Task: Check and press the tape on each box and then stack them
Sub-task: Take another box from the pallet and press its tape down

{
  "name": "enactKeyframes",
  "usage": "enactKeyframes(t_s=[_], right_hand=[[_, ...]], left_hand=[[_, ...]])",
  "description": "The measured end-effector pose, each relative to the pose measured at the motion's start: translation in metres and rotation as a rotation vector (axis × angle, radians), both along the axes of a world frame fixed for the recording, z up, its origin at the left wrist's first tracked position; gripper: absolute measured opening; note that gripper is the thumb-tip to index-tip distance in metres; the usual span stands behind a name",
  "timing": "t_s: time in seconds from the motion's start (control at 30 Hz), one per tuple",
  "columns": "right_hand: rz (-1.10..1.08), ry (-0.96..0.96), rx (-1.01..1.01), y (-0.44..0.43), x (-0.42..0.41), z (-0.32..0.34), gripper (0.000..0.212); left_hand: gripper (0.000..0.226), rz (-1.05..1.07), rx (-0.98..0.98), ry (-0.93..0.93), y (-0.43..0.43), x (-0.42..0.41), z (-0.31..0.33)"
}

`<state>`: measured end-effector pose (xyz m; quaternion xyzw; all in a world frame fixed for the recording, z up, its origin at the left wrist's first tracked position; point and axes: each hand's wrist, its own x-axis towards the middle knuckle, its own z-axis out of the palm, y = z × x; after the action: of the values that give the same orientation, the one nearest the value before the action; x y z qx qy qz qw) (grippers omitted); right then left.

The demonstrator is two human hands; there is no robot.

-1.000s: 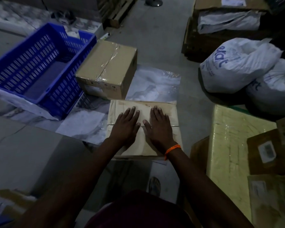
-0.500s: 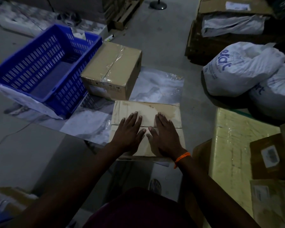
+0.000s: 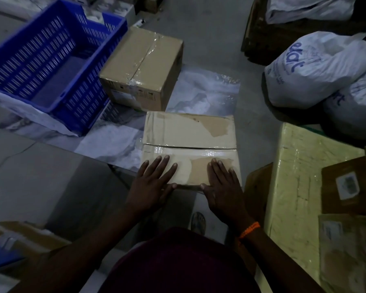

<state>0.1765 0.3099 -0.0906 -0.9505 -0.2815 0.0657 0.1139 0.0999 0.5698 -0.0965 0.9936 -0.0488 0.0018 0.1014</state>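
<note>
Left to right: beyond a blue crate (image 3: 87, 98) and a second taped box (image 3: 142, 66), the cardboard box (image 3: 188, 127) sits on the floor directly before me. My left grip (image 3: 150, 185) and right grip (image 3: 222, 187) lie flat on its near flap, fingers straight, clamped on nothing, thumbs at the near edge, just short of the glossy tape (image 3: 190, 152). I judge it light, stiff at the corners, soft mid-flap and slick on the tape, so I would hold the side walls.
</note>
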Motion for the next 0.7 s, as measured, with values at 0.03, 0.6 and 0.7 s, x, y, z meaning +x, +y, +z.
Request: enactKeyframes(t_s=[0.03, 0.6, 0.7], right_hand=[[-0.003, 0.003, 0.003, 0.0, 0.0, 0.001, 0.074], [-1.223, 1.093, 1.174, -0.031, -0.011, 0.015, 0.04], [-1.293, 1.081, 1.382, -0.029, -0.001, 0.022, 0.048]], left_hand=[[0.062, 0.0, 0.001, 0.004, 0.001, 0.001, 0.001], [0.084, -0.161, -0.065, 0.108, -0.037, 0.19, 0.053], [0.102, -0.117, 0.045, 0.265, -0.045, 0.225, 0.057]])
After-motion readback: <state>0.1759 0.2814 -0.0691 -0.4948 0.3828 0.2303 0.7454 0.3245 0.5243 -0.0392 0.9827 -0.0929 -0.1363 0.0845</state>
